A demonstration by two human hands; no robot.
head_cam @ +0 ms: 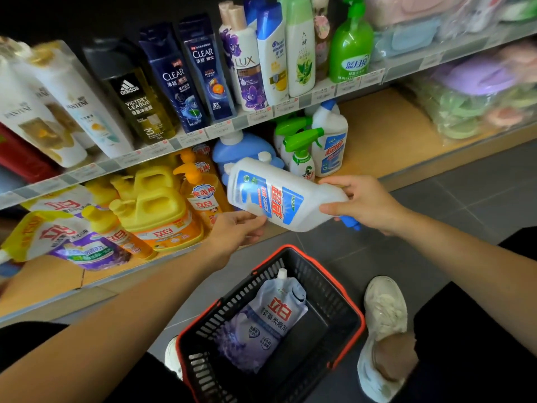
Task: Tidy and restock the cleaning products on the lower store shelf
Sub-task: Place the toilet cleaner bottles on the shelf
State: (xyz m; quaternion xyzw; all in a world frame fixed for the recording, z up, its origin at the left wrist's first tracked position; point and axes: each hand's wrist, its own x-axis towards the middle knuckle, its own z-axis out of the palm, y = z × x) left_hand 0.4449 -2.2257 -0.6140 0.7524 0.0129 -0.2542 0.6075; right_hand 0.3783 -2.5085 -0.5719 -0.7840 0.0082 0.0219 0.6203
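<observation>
Two hands hold one white plastic toilet-cleaner bottle [279, 196] in the air before the lower shelf [386, 135]: right hand [363, 202] wrapped round its neck, left hand [235, 228] pinching its base edge. Its long axis lies tilted, blue angled cap [350, 222] pointing lower right. One matching bottle [331, 141] stands upright beside two green-trigger sprayers [300, 158]. One black lattice basket [357, 312] holds one soft pouch [267, 318].

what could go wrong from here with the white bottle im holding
The white bottle is tilted with its blue cap angled down; a loose cap could leak. The left hand holds only its base edge and the right hand its neck, so it might slip into the basket below. Shelving it could topple the crowded green spray bottles.
</observation>
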